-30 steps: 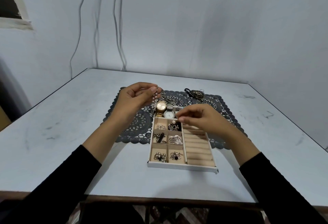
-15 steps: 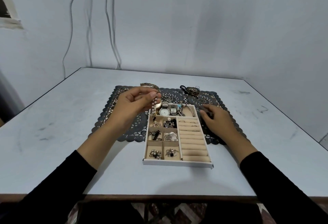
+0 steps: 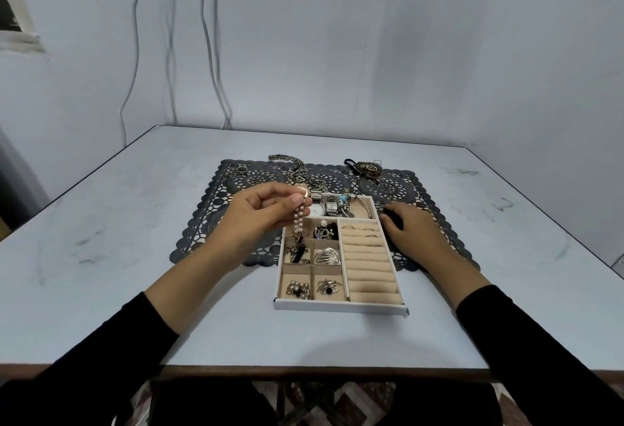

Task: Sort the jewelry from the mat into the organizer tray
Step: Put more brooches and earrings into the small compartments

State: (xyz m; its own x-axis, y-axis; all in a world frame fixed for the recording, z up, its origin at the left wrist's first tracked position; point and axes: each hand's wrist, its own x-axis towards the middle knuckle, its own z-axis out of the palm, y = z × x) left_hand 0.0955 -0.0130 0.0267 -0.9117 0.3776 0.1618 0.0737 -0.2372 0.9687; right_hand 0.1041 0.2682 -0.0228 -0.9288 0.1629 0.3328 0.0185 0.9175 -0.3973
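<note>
Your left hand point(image 3: 261, 211) is raised over the far-left corner of the organizer tray point(image 3: 341, 304), fingertips pinched on a pearl bracelet point(image 3: 299, 219) whose strand hangs down toward the far-left small compartment. Your right hand point(image 3: 413, 231) lies palm down on the dark lace mat point(image 3: 216, 226) just right of the tray, its fingers curled near the tray's far-right corner; you cannot tell from here whether they grasp anything. The tray sits on the pale table point(image 3: 101, 256), overlapping the near edge of the mat. Its left side is a grid of small compartments holding brooches and earrings, including a silver leaf piece point(image 3: 326, 255) and a pearl cluster point(image 3: 298, 290). Its right side is a column of beige ring rolls point(image 3: 369, 263), with a few rings tucked in the far rows. The long far compartment holds watches point(image 3: 324, 208). Still on the mat: a cluster of rings point(image 3: 237, 169) at the far-left corner, a chain bracelet point(image 3: 292, 164) at the far edge, and a dark ornate piece point(image 3: 366, 167) toward the far right.
</note>
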